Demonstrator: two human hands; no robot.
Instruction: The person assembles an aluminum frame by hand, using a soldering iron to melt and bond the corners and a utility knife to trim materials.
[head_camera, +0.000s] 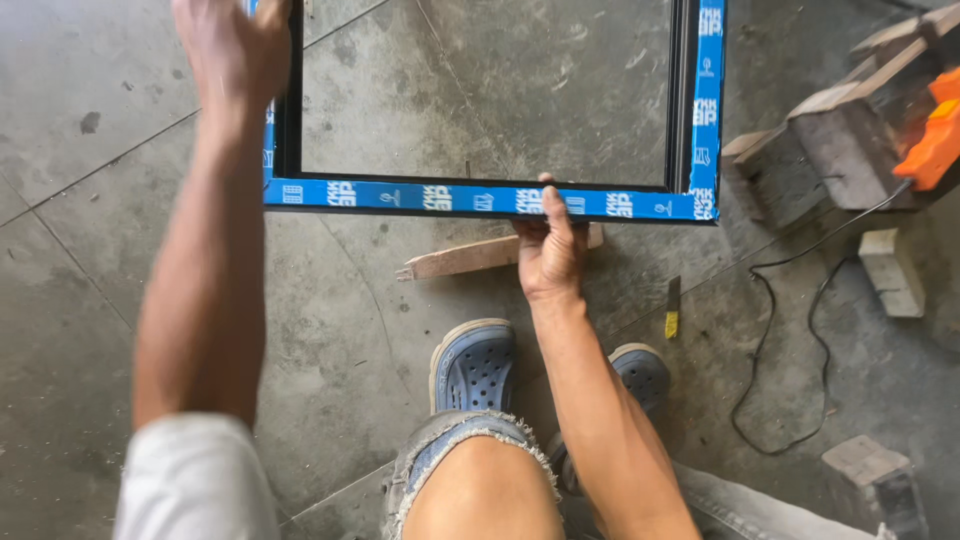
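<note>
Hands hold a black metal frame (480, 197) wrapped in blue protective tape with white printed marks, raised over the concrete floor (90, 300). Left hand (235, 50), at 11 o'clock, reaches far forward on a straight arm and grips the frame's left upright, fingers clenched around the profile. Right hand (548, 250), near centre, has its arm bent at the elbow; the fingers grasp the frame's lower rail from beneath, thumb pressed up on the taped face.

Blue tape runs along the lower rail and up the right upright toward 1 o'clock; white marks repeat at regular spacing.

A wooden strip (480, 256) lies on the floor just below the lower rail, beside the right hand. A small yellow-handled tool (673, 308) lies at 3 o'clock of the right wrist. Wooden blocks (840, 140) and an orange tool (935, 135) sit at 2 o'clock, with a black cable (770, 340) trailing down. Blue clogs (475, 365) show at 6 o'clock.
</note>
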